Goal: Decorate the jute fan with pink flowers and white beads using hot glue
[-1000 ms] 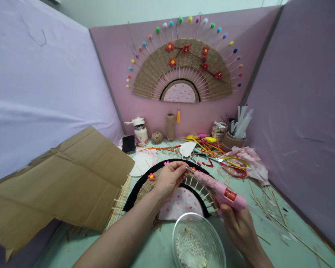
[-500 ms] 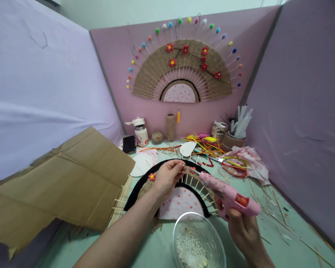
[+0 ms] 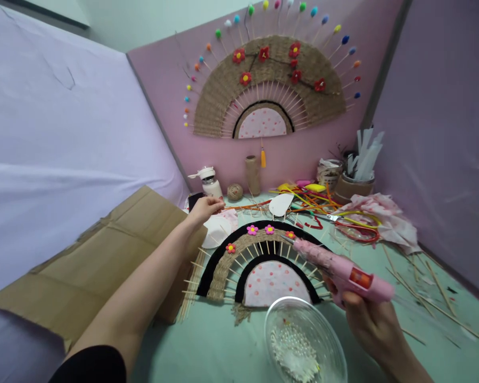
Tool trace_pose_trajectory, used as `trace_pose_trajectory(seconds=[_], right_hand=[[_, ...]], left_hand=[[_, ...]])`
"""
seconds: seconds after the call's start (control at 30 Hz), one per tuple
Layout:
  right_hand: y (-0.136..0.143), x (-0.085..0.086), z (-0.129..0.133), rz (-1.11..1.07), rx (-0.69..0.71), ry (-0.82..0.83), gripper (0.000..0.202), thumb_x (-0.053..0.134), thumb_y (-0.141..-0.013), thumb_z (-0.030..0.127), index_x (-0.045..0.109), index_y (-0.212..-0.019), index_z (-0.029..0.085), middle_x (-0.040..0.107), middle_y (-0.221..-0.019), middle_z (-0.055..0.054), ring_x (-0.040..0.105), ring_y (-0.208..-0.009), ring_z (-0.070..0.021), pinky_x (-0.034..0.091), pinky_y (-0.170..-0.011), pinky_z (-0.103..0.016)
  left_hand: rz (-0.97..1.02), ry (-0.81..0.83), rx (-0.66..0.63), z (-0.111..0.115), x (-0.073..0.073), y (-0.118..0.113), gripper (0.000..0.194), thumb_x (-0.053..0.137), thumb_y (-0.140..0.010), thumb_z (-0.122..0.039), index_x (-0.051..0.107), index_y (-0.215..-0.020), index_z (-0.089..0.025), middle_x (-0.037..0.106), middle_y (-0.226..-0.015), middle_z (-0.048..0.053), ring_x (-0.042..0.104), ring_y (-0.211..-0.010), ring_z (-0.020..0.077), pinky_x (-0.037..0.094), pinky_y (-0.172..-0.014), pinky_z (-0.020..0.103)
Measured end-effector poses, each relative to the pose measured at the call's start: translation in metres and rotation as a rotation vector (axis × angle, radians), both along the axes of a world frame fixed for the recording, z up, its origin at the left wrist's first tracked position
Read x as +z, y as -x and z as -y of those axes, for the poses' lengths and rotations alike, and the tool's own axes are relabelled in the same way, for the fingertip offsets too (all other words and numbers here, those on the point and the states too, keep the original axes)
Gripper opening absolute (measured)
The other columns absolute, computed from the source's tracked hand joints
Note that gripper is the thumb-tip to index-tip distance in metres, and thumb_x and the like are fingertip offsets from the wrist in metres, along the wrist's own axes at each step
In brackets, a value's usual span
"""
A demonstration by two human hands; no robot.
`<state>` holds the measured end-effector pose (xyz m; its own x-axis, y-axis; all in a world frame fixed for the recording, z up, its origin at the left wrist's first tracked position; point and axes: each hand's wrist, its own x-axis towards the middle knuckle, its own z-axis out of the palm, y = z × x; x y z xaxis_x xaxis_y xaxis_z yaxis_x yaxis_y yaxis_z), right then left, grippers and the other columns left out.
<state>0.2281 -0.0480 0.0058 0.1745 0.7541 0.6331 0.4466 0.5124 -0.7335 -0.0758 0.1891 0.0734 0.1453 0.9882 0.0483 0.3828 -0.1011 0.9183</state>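
My right hand (image 3: 369, 324) grips a pink hot glue gun (image 3: 343, 266) by its handle. The nozzle points left, over the right part of the woven fan's band. My left hand (image 3: 205, 208) is stretched out past the fan's left side, fingertips pinched; whatever they hold is too small to make out. On the table lies the half-round fan (image 3: 219, 271), twine woven on thin sticks with black edging. Pink and red felt flowers (image 3: 253, 230) sit along its band. Its centre is a spotted pink half-circle (image 3: 277, 282). A clear bowl of pearl beads (image 3: 295, 346) stands in front.
A large cardboard sheet (image 3: 104, 255) slants at the left. Behind are a white bottle (image 3: 211, 183), a twine ball (image 3: 235, 192), a cardboard tube (image 3: 253, 175), scissors (image 3: 335, 218) and coloured pipe cleaners. A similar fan (image 3: 207, 106) hangs on the pink wall. Loose sticks lie right.
My left hand has moved left and away from above the fan, uncovering pink flowers on it. The glue gun stays over the fan's right part. The camera view has shifted.
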Motion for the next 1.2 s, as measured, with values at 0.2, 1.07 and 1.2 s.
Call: trace_pose_trajectory(seconds=[0.2, 1.07, 1.2], right_hand=[[0.002, 0.01, -0.001, 0.067, 0.09, -0.077, 0.035, 0.044, -0.095, 0.048, 0.065, -0.101, 0.022, 0.061, -0.075, -0.005, 0.057, -0.057, -0.0186, 0.053, -0.058, -0.03], [-0.002, -0.006, -0.002, -0.056, 0.267, 0.1, 0.046, 0.044, -0.094, 0.05, 0.059, -0.127, 0.022, 0.066, -0.104, -0.013, 0.064, -0.097, -0.0332, 0.054, -0.078, -0.044], [-0.003, -0.005, -0.001, -0.054, 0.25, 0.118, 0.042, 0.046, -0.094, 0.048, 0.061, -0.124, 0.022, 0.066, -0.102, -0.012, 0.064, -0.098, -0.0341, 0.054, -0.077, -0.044]], left_hand=[[-0.106, 0.065, -0.078, -0.007, -0.019, 0.004, 0.03, 0.08, -0.06, -0.04, 0.069, -0.067, -0.013, 0.065, -0.062, 0.003, 0.057, -0.059, 0.011, 0.046, -0.062, 0.026], [-0.181, 0.115, -0.138, -0.004, -0.023, -0.003, 0.027, 0.08, -0.062, -0.036, 0.068, -0.068, -0.014, 0.064, -0.06, 0.002, 0.057, -0.059, 0.011, 0.048, -0.062, 0.026], [-0.175, 0.114, -0.14, -0.004, -0.024, -0.003, 0.025, 0.08, -0.062, -0.035, 0.068, -0.066, -0.014, 0.064, -0.06, 0.002, 0.057, -0.059, 0.0112, 0.047, -0.063, 0.027]])
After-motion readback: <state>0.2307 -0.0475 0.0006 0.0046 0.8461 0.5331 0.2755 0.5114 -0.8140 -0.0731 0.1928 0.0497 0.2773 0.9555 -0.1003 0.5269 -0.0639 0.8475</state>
